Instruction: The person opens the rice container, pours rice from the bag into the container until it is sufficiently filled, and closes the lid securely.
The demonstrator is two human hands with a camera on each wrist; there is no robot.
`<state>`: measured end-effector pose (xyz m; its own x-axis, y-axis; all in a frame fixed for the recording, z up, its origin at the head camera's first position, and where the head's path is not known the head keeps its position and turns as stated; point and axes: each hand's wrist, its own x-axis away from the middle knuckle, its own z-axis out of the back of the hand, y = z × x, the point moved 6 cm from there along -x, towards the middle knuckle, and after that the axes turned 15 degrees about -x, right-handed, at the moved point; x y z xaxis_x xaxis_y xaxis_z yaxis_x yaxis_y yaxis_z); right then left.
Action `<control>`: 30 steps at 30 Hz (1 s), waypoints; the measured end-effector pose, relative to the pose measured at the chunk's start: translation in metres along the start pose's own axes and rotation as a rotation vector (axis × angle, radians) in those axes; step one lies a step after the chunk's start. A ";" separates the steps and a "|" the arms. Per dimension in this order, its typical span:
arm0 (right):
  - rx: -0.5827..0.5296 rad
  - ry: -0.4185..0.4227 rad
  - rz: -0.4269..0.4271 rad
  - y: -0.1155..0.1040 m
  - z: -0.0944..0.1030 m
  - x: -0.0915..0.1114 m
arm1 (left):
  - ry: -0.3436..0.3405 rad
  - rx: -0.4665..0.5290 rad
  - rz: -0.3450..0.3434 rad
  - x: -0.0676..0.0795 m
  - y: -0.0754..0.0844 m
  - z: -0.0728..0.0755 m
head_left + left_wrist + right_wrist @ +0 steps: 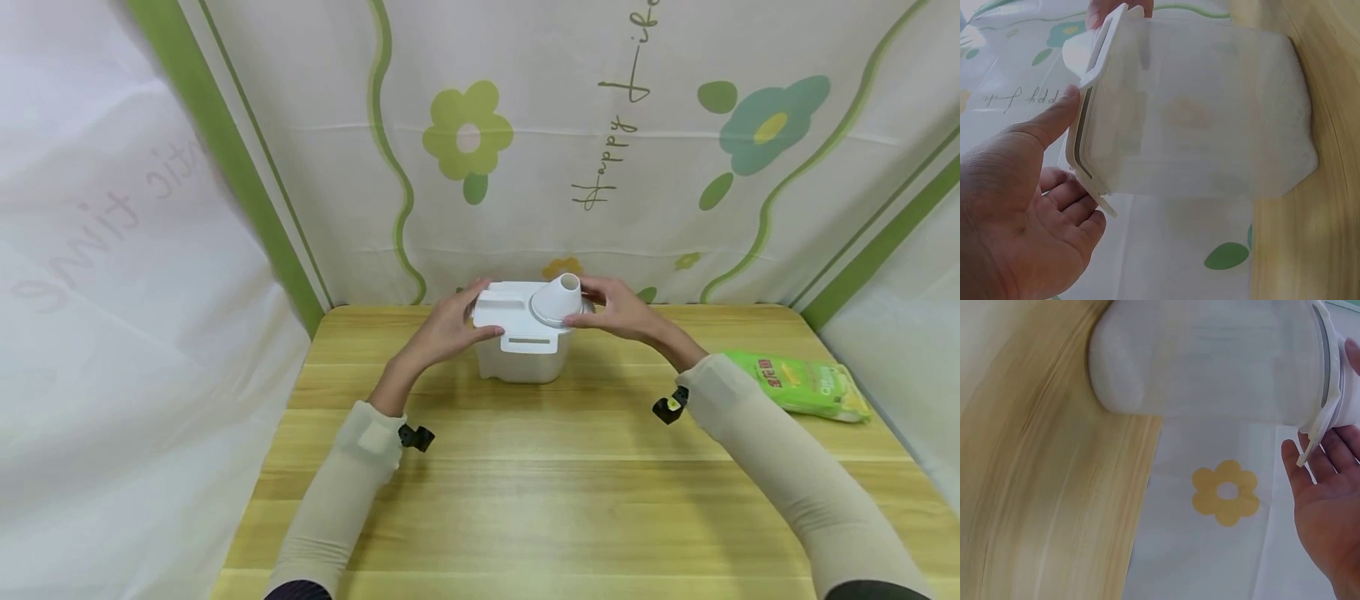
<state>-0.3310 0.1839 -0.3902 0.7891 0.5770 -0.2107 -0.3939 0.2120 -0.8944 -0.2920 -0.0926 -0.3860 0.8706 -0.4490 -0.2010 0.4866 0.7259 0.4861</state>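
A translucent plastic storage container stands upright at the far side of the table. Its white lid carries a raised handle on the left and a white cone-shaped spout with an open top on the right. My left hand grips the lid's left end, thumb on its upper edge and fingers curled beside the side latch in the left wrist view. My right hand holds the right end, thumb at the spout's base and fingers around the rim. Whitish contents show in the container's bottom.
A green and yellow packet lies on the wooden table at the right, beyond my right forearm. A white curtain with printed flowers hangs behind the table, and more white cloth hangs at both sides.
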 end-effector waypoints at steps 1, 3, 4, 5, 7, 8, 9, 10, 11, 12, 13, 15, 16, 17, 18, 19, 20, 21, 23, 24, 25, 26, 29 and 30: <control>-0.001 0.005 -0.001 0.000 0.000 0.001 | -0.003 0.004 0.001 0.000 -0.001 -0.001; -0.010 0.014 -0.003 -0.001 0.000 0.004 | -0.007 0.012 0.006 -0.001 -0.003 -0.001; -0.012 0.018 -0.006 -0.002 0.000 0.006 | -0.007 0.012 0.008 -0.001 -0.004 -0.002; -0.014 0.024 -0.008 -0.002 0.000 0.008 | -0.008 0.013 0.012 -0.001 -0.005 -0.002; 0.000 0.031 -0.005 -0.004 0.000 0.012 | -0.007 0.017 0.019 -0.001 -0.007 -0.002; 0.017 0.035 0.000 -0.004 0.000 0.014 | -0.006 0.024 0.024 -0.001 -0.008 -0.002; 0.038 0.040 0.008 -0.005 0.001 0.015 | -0.006 0.031 0.031 -0.001 -0.009 -0.003; 0.059 0.044 0.018 -0.006 0.001 0.017 | -0.003 0.038 0.033 -0.001 -0.010 -0.003; 0.077 0.049 0.030 -0.008 0.001 0.019 | 0.001 0.053 0.041 -0.001 -0.011 -0.003; 0.096 0.053 0.044 -0.009 0.001 0.020 | 0.004 0.068 0.045 -0.001 -0.012 -0.003; 0.116 0.057 0.059 -0.010 0.001 0.021 | 0.008 0.080 0.051 -0.001 -0.013 -0.003; 0.137 0.067 0.089 -0.013 0.002 0.024 | 0.009 0.104 0.063 -0.001 -0.015 -0.004; 0.145 0.069 0.106 -0.014 0.002 0.025 | 0.009 0.111 0.067 -0.002 -0.016 -0.004; 0.157 0.073 0.121 -0.015 0.002 0.027 | 0.005 0.117 0.074 -0.002 -0.018 -0.005; 0.165 0.076 0.134 -0.016 0.002 0.028 | 0.000 0.120 0.077 -0.002 -0.018 -0.005; 0.174 0.080 0.148 -0.016 0.002 0.029 | -0.004 0.122 0.081 -0.002 -0.019 -0.006; 0.185 0.084 0.164 -0.017 0.002 0.030 | -0.009 0.124 0.081 -0.002 -0.020 -0.006; 0.199 0.084 0.183 -0.019 0.002 0.031 | -0.013 0.123 0.081 -0.002 -0.020 -0.006; 0.218 0.086 0.207 -0.022 0.001 0.033 | -0.015 0.123 0.081 -0.003 -0.020 -0.006; 0.225 0.086 0.218 -0.023 0.001 0.034 | -0.012 0.124 0.076 -0.004 -0.019 -0.006; 0.234 0.086 0.230 -0.025 0.000 0.035 | -0.009 0.128 0.073 -0.005 -0.019 -0.006; 0.244 0.088 0.240 -0.026 0.000 0.035 | -0.007 0.133 0.070 -0.006 -0.018 -0.006; 0.266 0.089 0.263 -0.030 -0.003 0.037 | 0.003 0.153 0.065 -0.008 -0.017 -0.006; 0.276 0.091 0.274 -0.031 -0.003 0.038 | 0.004 0.161 0.063 -0.008 -0.017 -0.006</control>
<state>-0.2874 0.1965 -0.3719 0.6709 0.5721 -0.4717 -0.6975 0.2711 -0.6633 -0.3071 -0.0976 -0.3978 0.8996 -0.4026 -0.1691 0.4133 0.6598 0.6276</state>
